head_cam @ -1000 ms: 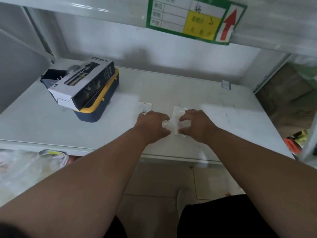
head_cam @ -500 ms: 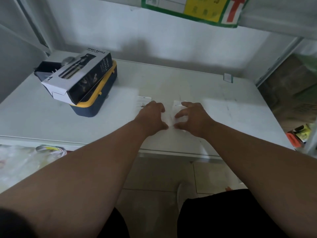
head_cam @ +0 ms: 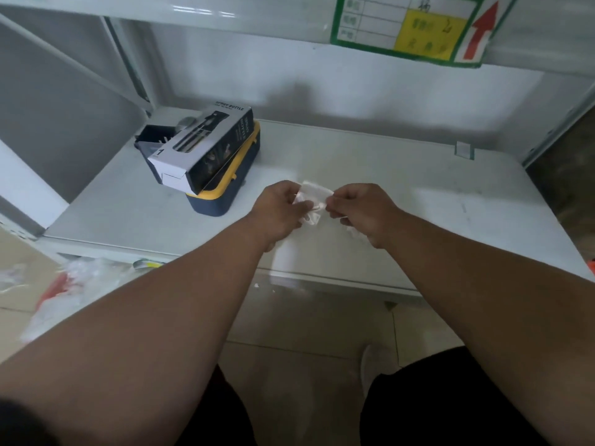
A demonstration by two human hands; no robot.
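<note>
Head camera view, looking down: two bare forearms stretched forward over a white shelf [head_cam: 434, 201]. Left hand [head_cam: 279, 214] and right hand [head_cam: 365, 214] close together, over the middle of the shelf, nearer to its front edge. Between them a small clear bag [head_cam: 315, 194], wrinkled, held over the shelf. Pinched at its left end by the curled fingers of the left hand and at its right end by the thumb and fingers of the right hand, so both hands clamped on the same bag. Contents of the bag too blurred to tell.

Further left on the shelf, apart from the hands, a box [head_cam: 206, 146] lying tilted on top of a blue and yellow case [head_cam: 231, 188]. Above, on the edge of the upper shelf, a green-framed label [head_cam: 402, 27] with a yellow field and a red arrow. Low on the left, below the shelf level, crumpled plastic bags [head_cam: 77, 281].
</note>
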